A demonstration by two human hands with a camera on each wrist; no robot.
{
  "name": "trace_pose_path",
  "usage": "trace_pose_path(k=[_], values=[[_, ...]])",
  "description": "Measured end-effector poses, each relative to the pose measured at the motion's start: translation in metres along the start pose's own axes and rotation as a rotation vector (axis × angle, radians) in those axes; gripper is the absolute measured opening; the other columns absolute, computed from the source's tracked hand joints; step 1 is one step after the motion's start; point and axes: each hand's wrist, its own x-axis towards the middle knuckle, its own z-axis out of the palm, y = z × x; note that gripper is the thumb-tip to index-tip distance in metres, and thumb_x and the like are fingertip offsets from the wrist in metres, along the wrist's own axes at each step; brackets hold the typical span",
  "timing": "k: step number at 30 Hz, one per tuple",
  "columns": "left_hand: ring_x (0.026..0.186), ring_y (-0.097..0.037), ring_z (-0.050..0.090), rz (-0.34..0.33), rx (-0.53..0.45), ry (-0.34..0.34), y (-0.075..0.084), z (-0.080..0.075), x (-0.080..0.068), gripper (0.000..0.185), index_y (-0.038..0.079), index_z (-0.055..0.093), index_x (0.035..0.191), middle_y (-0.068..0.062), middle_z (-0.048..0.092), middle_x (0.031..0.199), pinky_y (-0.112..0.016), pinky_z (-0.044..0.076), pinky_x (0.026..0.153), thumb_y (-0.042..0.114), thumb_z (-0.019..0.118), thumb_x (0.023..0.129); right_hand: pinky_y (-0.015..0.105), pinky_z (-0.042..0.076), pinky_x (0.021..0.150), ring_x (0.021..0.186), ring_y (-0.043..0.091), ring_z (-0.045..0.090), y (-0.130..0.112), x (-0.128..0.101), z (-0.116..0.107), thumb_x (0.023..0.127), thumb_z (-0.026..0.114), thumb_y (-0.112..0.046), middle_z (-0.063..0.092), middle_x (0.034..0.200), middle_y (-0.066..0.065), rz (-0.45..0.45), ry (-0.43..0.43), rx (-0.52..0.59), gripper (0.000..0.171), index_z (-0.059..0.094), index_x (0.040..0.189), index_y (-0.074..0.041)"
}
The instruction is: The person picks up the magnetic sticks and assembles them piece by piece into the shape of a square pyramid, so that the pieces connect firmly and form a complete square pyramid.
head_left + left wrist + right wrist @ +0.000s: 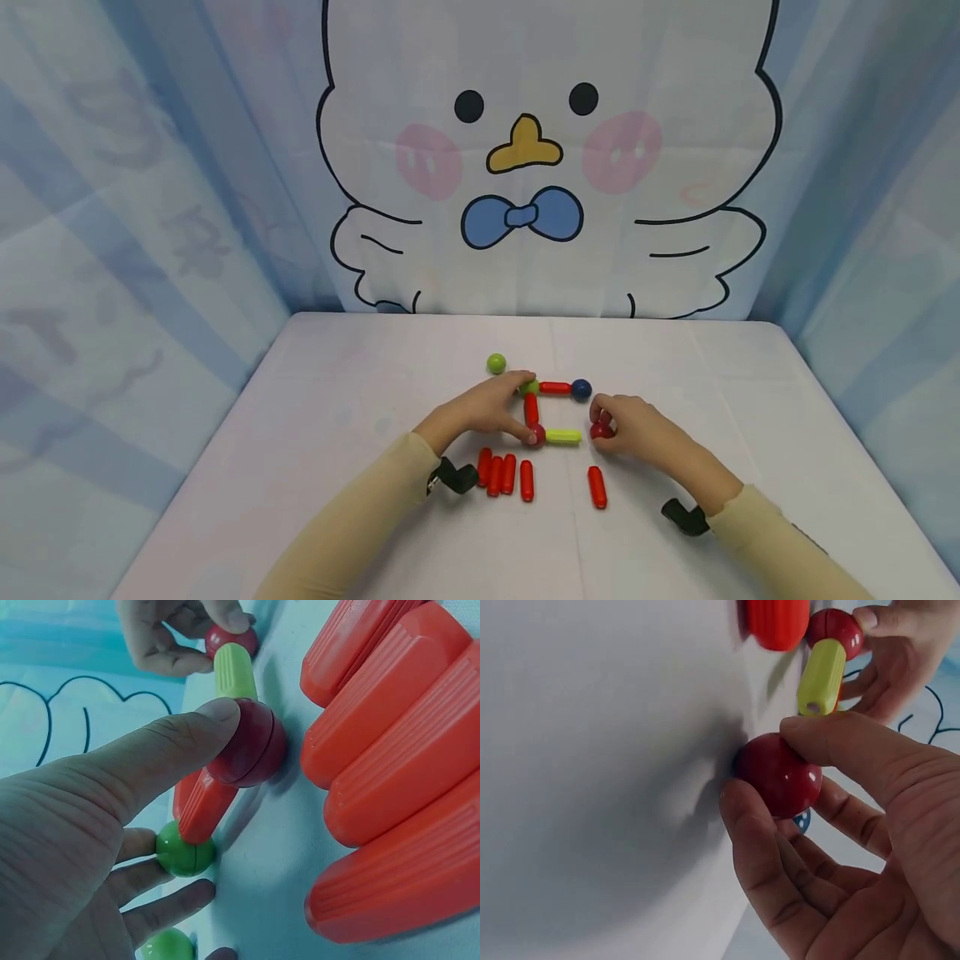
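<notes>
Bench point(337, 433), pale, set before a cloth backdrop with a cartoon chick point(547, 158).

1. Left hand point(483, 410). At 9 o'clock of the frame. Thumb tip presses the dark red corner ball point(537, 433); fingers touch the green ball point(528, 387) at the far corner. Grip spread flat, not curled round anything, apparently to pin the frame against sliding.

2. Spare green ball point(496, 363). Loose at 11 o'clock of the frame, apart from it.

3. Four red rods point(504, 473). Side by side at 6 o'clock of the left hand, three close together, one just beside; a stock pile within reach.

4. Frame, part-built, flat on the bench at centre. Upright red rod point(531, 409) joins the green ball to the corner ball; top red rod point(555, 387) runs to a blue ball point(581, 388) at 1 o'clock; yellow-green rod point(563, 436) runs toward 3 o'clock, its free end bare. Rods ribbed, blunt-ended; balls glossy with a seam.

5. Single red rod point(596, 487). At 5 o'clock of the frame, alone.

6. Red ball point(780, 774). Glossy, deep red. Pinched between thumb and forefinger of the right hand point(637, 429), on the bench just beside the yellow-green rod's free end, not yet touching it.
</notes>
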Motion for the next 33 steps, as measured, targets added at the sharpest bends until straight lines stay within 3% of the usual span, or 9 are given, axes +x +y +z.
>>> trace_pose_path(k=[5,14,19,21,26,33], values=[[0.15,-0.023,0.039,-0.018,-0.01,-0.003,0.0,0.0,0.0,0.095,0.016,0.037,0.16,-0.004,0.04,0.164,-0.046,0.038,0.12,0.034,0.089,0.081,0.031,0.058,0.073,0.08,0.015,0.057,-0.011,-0.003,0.01,0.082,0.087,-0.015,0.066,0.094,0.001,-0.006,0.003,0.044,0.04,0.064,0.115,-0.011],[0.15,-0.023,0.039,-0.012,-0.006,0.0,0.0,-0.001,0.001,0.096,0.016,0.037,0.16,-0.004,0.04,0.165,-0.046,0.038,0.12,0.034,0.089,0.082,0.033,0.057,0.075,0.082,0.015,0.058,-0.012,-0.009,0.015,0.084,0.086,-0.017,0.065,0.091,0.001,0.014,0.062,0.021,0.035,0.066,0.111,-0.009],[0.15,-0.022,0.04,-0.008,-0.005,0.004,0.0,0.001,0.001,0.096,0.017,0.037,0.16,-0.003,0.04,0.165,-0.045,0.038,0.121,0.035,0.089,0.081,0.041,0.059,0.076,0.085,0.021,0.06,-0.013,-0.015,0.012,0.08,0.089,-0.033,0.065,0.102,0.01,0.139,0.064,-0.024,0.058,0.06,0.123,-0.007],[0.15,-0.022,0.04,-0.006,-0.009,0.005,0.0,0.001,0.002,0.096,0.017,0.037,0.16,-0.003,0.04,0.164,-0.045,0.038,0.121,0.035,0.089,0.081,0.04,0.057,0.071,0.081,0.023,0.059,-0.013,-0.02,0.011,0.077,0.09,-0.039,0.064,0.097,0.012,0.216,0.042,-0.026,0.068,0.055,0.124,-0.006],[0.149,-0.022,0.04,-0.012,-0.005,0.008,0.0,0.003,0.001,0.096,0.017,0.038,0.159,-0.003,0.041,0.164,-0.045,0.039,0.12,0.035,0.089,0.081,0.031,0.044,0.06,0.068,0.021,0.055,-0.013,-0.03,0.01,0.074,0.091,-0.048,0.057,0.076,0.009,0.323,-0.055,0.017,0.068,0.051,0.109,-0.005],[0.149,-0.022,0.041,-0.011,0.006,0.013,-0.001,0.003,0.002,0.096,0.017,0.038,0.159,-0.003,0.041,0.163,-0.044,0.039,0.12,0.037,0.089,0.081,0.026,0.04,0.056,0.057,0.017,0.056,-0.015,-0.044,0.013,0.075,0.091,-0.043,0.059,0.063,0.004,0.308,-0.148,0.054,0.05,0.055,0.086,-0.01]])
